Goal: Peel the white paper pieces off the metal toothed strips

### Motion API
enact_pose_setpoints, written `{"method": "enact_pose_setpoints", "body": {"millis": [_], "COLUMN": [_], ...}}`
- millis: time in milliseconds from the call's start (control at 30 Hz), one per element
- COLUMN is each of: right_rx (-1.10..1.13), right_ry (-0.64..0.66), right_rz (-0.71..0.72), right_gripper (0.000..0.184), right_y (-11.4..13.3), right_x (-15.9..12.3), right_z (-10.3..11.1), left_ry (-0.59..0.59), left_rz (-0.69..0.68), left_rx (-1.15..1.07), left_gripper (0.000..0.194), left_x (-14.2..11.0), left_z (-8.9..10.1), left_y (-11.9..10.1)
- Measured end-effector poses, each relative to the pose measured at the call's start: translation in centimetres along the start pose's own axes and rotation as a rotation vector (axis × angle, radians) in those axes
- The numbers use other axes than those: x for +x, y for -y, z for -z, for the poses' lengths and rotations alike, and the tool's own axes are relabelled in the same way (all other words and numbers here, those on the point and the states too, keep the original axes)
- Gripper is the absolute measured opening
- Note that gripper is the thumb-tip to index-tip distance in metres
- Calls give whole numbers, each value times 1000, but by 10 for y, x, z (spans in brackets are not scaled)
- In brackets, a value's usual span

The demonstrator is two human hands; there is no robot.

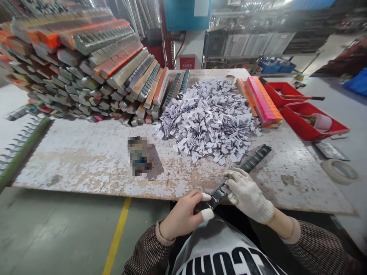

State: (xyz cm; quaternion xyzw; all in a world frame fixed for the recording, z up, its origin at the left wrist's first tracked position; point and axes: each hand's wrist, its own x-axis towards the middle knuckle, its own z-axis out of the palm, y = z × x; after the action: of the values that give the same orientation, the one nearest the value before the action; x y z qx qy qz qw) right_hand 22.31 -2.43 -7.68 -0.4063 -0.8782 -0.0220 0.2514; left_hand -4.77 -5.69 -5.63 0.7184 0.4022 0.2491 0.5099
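A long dark slotted bar (256, 158) slants over the table's front edge, its far end pointing up and right. My left hand (186, 214), with white covers on thumb and index finger, grips the bar's near end. Higher up the bar, my right hand (249, 194) in a white knitted glove has its fingers curled around it. What the right fingertips may pinch is hidden. Just beyond the bar lies a large heap of small pale grey-white flat pieces (209, 118).
Many slotted bars are stacked (86, 76) at the back left. Pink and orange bars (262, 101) lie right of the heap, beside red trays (314, 120) and a tape roll (340, 170). A pixelated object (139, 156) stands on the worn table (86, 152). A green spiked bar (25, 149) is far left.
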Motion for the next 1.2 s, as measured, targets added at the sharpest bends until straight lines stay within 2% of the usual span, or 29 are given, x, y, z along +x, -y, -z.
{"method": "enact_pose_setpoints", "body": {"millis": [67,133,233,333,433,533,633,733,933,1067,1133,1200], "right_rx": [58,81,96,128,215,244,227,187,56,-87,-42,56], "right_ry": [-39,-71,-96,-126,-176,-243,-292,-302,-287,-254,-244,-242], "right_rz": [-17,-57,-104,-88,-127,-269,-365,-379,-384,-360,-366,-377], "right_gripper": [6,6,4,2,5,10,13,13,6,21,26,25], "right_y": [0,4,17,23,16,2,-10,-17,-27,-27,-22,-17], "right_x": [-4,-4,-2,-2,-11,-27,-41,-44,-21,2,14,25], "right_z": [-4,-8,-13,-8,4,15,18,17,14,8,4,0], "left_ry": [43,27,-36,33,69,95,122,134,77,10,-66,-154], "left_rz": [14,40,22,-56,-61,-51,-40,-17,4,-60,-139,-243], "left_rx": [-34,-3,247,627,771,840,879,872,773,702,683,698], "left_gripper": [27,25,22,20,22,23,26,33,37,46,47,38], "left_x": [8,24,66,118,161,183,187,184,170,144,128,114], "left_z": [9,19,25,19,3,-11,-18,-18,-9,-5,-6,-8], "left_y": [-1,-2,-7,-14,-20,-23,-22,-19,-13,-20,-24,-26]}}
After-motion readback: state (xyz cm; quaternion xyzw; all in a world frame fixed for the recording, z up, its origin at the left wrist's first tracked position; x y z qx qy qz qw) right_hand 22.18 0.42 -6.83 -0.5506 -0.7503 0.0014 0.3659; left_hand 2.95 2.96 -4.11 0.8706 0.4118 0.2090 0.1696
